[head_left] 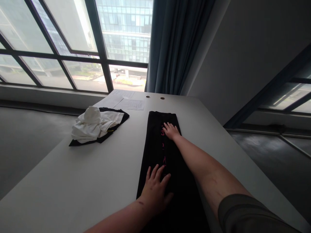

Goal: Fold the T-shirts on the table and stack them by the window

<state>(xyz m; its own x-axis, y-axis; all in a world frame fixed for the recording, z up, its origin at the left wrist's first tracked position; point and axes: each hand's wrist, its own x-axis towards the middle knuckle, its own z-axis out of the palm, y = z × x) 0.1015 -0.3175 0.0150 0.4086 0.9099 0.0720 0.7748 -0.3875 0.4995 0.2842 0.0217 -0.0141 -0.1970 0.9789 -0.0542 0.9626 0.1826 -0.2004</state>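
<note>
A long black garment with pink lettering lies folded into a narrow strip down the white table. My left hand rests flat on its near part, fingers spread and open. My right hand reaches farther along, lying flat and open on the strip near its far end. Neither hand holds anything.
A pile of white cloth sits on a dark cloth at the table's left. Paper sheets lie at the far edge by two cable holes. A blue curtain and large windows stand behind.
</note>
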